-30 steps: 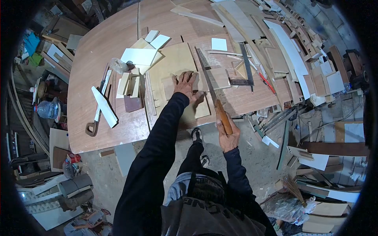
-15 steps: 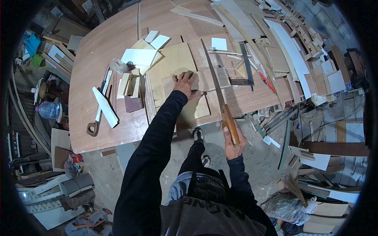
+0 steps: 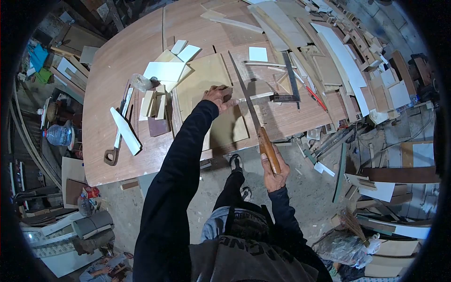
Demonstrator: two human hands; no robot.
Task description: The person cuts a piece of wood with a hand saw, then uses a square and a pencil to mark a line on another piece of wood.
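Note:
My right hand (image 3: 276, 171) is wrapped around the wooden handle of a handsaw (image 3: 249, 101), whose long blade points away from me across the table's front edge. Fingers closed, my left hand (image 3: 218, 97) grips a thin piece of wood (image 3: 256, 97) over a plywood board (image 3: 230, 129). The wood piece stretches right from the fingers, and the saw blade crosses it in this view. Just beyond its right end lies a dark try square (image 3: 292, 80).
The wooden table (image 3: 105, 155) carries a second saw (image 3: 111, 156), white offcuts (image 3: 164, 69), small wood blocks (image 3: 154, 104), a clear jar (image 3: 140, 82) and a red tool (image 3: 317, 98). Long strips (image 3: 345, 66) fill its right side. Scraps and a plastic bag (image 3: 343, 249) lie on the floor.
The wood piece in my left hand, broad and blurred before, now shows its narrow edge. My right hand and the saw have shifted slightly left.

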